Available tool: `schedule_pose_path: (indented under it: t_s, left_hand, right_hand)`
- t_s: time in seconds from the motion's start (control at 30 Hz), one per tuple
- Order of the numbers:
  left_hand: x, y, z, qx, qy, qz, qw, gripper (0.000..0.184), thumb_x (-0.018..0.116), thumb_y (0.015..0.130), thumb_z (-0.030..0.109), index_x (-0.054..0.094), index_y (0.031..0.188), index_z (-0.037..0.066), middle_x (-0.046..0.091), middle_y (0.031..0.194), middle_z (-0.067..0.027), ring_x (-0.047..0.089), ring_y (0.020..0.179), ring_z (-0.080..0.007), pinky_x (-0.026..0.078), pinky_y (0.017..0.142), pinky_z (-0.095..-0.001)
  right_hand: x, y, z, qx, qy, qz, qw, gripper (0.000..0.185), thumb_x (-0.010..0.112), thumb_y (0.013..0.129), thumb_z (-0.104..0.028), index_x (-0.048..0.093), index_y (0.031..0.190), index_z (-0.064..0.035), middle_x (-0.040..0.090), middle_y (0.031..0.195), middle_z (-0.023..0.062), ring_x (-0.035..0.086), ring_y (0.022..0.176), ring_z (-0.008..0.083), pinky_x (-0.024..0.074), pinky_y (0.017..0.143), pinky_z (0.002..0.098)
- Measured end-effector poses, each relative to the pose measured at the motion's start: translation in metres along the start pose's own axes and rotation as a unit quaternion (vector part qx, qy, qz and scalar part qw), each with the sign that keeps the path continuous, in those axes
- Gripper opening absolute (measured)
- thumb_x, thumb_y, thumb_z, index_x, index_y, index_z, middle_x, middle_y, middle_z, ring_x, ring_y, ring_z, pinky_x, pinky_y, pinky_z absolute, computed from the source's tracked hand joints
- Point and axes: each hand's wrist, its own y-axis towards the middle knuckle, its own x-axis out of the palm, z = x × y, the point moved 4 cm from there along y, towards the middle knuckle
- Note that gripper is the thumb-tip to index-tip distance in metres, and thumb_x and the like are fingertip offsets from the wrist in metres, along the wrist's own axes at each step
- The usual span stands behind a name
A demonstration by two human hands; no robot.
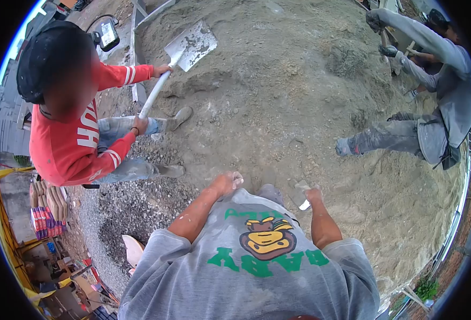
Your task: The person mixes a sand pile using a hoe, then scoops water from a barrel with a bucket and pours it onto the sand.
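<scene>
My left hand [229, 183] is closed, held in front of the shirt [270, 234]. Its fingers are curled inward and look dusty, and whatever may be inside them is hidden. To the other side, my right hand [314, 196] is closed round a flat, pale trowel-like tool [303, 198], whose lower part shines white. Both hands are above sandy, grey-brown ground [257, 122]. A dusty shoe or knee [270, 193] shows just past the shirt hem.
At left, a person in a red top [59, 144] holds a shovel [193, 45] with both hands. Another person in grey [454, 96] works at the upper right. Gravel [123, 218] lies at lower left, near stacked bags [49, 210]. A board edge [138, 58] borders the ground.
</scene>
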Motion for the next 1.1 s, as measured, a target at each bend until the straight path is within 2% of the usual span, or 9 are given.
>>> schedule_pose_path:
  t_s: [0.23, 0.33, 0.43, 0.53, 0.63, 0.93, 1.1]
  left_hand:
    - [0.001, -0.001, -0.006, 0.01, -0.013, 0.005, 1.0, 0.031, 0.051, 0.081, 0.031, 0.061, 0.097, 0.006, 0.062, 0.095, -0.0163, 0.058, 0.091, -0.0306, 0.045, 0.078, -0.0375]
    - [0.0, -0.001, -0.01, 0.014, -0.016, 0.012, 1.0, 0.029, 0.051, 0.081, 0.029, 0.061, 0.096, 0.006, 0.062, 0.093, -0.0155, 0.059, 0.089, -0.0298, 0.045, 0.077, -0.037]
    - [0.0, -0.007, -0.013, 0.012, -0.013, 0.02, 1.0, 0.028, 0.051, 0.081, 0.029, 0.061, 0.096, 0.007, 0.063, 0.091, -0.0146, 0.059, 0.087, -0.0291, 0.045, 0.077, -0.0369]
    - [-0.004, -0.009, -0.014, 0.006, -0.001, 0.016, 1.0, 0.028, 0.051, 0.082, 0.029, 0.061, 0.096, 0.007, 0.063, 0.09, -0.0139, 0.059, 0.086, -0.0287, 0.045, 0.076, -0.0371]
    - [-0.007, -0.009, -0.013, 0.006, 0.003, 0.013, 1.0, 0.027, 0.05, 0.082, 0.029, 0.06, 0.096, 0.007, 0.063, 0.089, -0.0134, 0.059, 0.086, -0.0286, 0.045, 0.076, -0.0373]
    - [-0.007, -0.006, -0.014, 0.005, 0.012, 0.007, 1.0, 0.03, 0.049, 0.083, 0.032, 0.06, 0.096, 0.008, 0.062, 0.093, -0.0144, 0.058, 0.09, -0.0299, 0.045, 0.078, -0.0378]
    - [-0.007, -0.007, -0.009, -0.005, 0.004, 0.002, 1.0, 0.027, 0.05, 0.082, 0.029, 0.06, 0.095, 0.007, 0.061, 0.096, -0.0156, 0.057, 0.094, -0.031, 0.043, 0.082, -0.0386]
  right_hand:
    - [-0.009, -0.014, -0.011, -0.031, -0.035, -0.023, 0.999, 0.055, 0.057, 0.068, -0.041, 0.058, 0.104, 0.0013, 0.058, 0.108, 0.0179, 0.055, 0.103, 0.0261, 0.042, 0.088, 0.0336]
    - [-0.004, -0.006, -0.011, -0.049, -0.06, -0.018, 0.997, 0.056, 0.057, 0.069, -0.041, 0.057, 0.105, 0.0018, 0.061, 0.103, 0.0168, 0.06, 0.095, 0.0255, 0.045, 0.083, 0.0327]
    - [-0.002, -0.005, -0.01, -0.049, -0.033, 0.001, 0.998, 0.051, 0.056, 0.069, -0.04, 0.06, 0.099, 0.0011, 0.063, 0.094, 0.0161, 0.063, 0.084, 0.0254, 0.0474, 0.078, 0.0324]
    - [0.017, 0.021, -0.003, -0.053, -0.067, -0.006, 0.996, 0.044, 0.055, 0.07, -0.038, 0.063, 0.09, 0.0003, 0.065, 0.086, 0.0161, 0.064, 0.076, 0.0245, 0.049, 0.073, 0.0324]
    - [0.01, 0.011, -0.007, -0.013, -0.03, -0.074, 0.997, 0.051, 0.052, 0.07, -0.039, 0.059, 0.105, -0.0019, 0.055, 0.114, 0.0188, 0.052, 0.107, 0.0306, 0.0419, 0.089, 0.0375]
    - [0.027, 0.034, 0.003, -0.004, -0.011, -0.104, 0.994, 0.058, 0.054, 0.071, -0.039, 0.053, 0.113, 0.0007, 0.053, 0.116, 0.0198, 0.051, 0.109, 0.0311, 0.0407, 0.091, 0.0374]
    - [0.029, 0.037, 0.004, -0.008, 0.006, -0.072, 0.997, 0.059, 0.058, 0.069, -0.039, 0.052, 0.112, 0.0007, 0.054, 0.115, 0.02, 0.052, 0.108, 0.0307, 0.0411, 0.091, 0.0373]
